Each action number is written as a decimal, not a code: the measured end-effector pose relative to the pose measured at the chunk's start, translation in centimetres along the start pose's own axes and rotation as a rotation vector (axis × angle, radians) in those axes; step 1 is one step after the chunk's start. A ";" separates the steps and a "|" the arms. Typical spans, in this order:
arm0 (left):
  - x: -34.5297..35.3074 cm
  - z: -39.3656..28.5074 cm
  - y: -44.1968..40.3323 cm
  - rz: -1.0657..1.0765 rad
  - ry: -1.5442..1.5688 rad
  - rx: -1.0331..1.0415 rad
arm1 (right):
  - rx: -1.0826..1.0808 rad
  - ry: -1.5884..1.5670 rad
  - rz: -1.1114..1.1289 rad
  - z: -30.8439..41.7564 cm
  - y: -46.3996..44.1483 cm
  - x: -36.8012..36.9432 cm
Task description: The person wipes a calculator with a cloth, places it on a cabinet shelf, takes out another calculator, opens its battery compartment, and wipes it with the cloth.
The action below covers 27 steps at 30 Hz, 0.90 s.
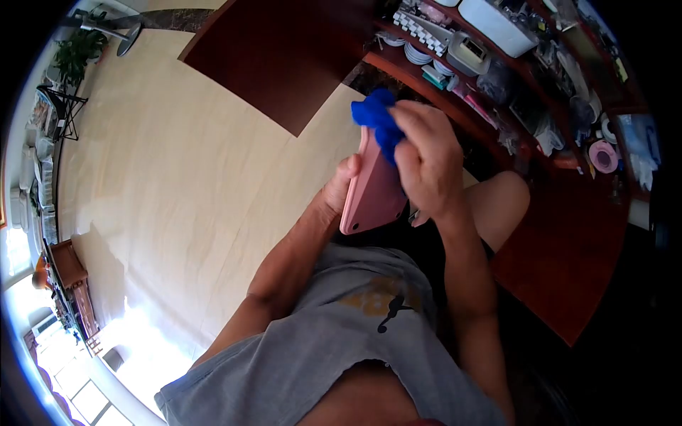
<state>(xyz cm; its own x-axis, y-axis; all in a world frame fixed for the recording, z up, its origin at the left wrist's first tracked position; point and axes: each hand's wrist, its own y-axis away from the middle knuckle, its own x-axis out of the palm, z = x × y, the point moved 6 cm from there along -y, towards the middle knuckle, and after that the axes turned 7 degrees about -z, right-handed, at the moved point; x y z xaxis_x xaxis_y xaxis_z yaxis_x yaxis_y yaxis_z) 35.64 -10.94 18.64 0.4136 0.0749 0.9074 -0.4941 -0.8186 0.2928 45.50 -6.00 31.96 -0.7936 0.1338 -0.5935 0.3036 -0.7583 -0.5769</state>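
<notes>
A slim pink laptop (376, 188) with rounded corners and small dark round feet is held tilted above my lap. My left hand (342, 186) grips its left edge, with the thumb showing on the near side and the other fingers hidden behind it. A bright blue cloth (376, 117) is bunched over the laptop's upper end. My right hand (426, 156) pinches the cloth between thumb and fingers and presses it against the pink surface. The right fingers are slightly blurred.
Open dark-red cabinet doors (277, 57) stand ahead and at the lower right (568, 263). Shelves (455, 99) at the right hold stacked plates, a white bin (497, 28), bags and a pink tape roll (603, 155). Pale floor (163, 163) lies to the left, with a plant (78, 57) beyond.
</notes>
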 end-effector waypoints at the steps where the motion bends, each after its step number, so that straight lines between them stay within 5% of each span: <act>1: 0.1 0.2 0.3 0.002 0.002 0.004 | -0.092 0.064 0.001 0.9 0.2 0.0; 5: -0.7 -0.6 -0.1 -0.243 -0.051 0.103 | -0.222 0.102 0.002 3.4 1.6 -0.5; 11: 1.3 0.1 0.7 -0.060 -0.090 -0.030 | -0.112 0.109 -0.002 -0.3 -0.5 -1.9; 16: -0.3 -0.3 0.4 -0.218 -0.081 -0.017 | -0.273 0.059 -0.045 2.9 0.7 -1.6; 21: 0.7 1.2 0.3 -0.018 0.018 -0.116 | -0.014 -0.082 -0.024 -1.2 -1.1 -1.8; 27: -0.1 1.5 0.4 0.044 0.011 -0.083 | 0.022 0.057 -0.060 -1.9 0.3 -1.5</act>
<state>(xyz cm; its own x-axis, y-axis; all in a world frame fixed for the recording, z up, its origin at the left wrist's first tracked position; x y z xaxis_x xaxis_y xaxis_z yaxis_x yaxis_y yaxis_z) 36.52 -12.10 18.24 0.3817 0.0461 0.9231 -0.5735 -0.7714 0.2757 47.72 -5.20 31.62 -0.7784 0.2151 -0.5898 0.2447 -0.7613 -0.6005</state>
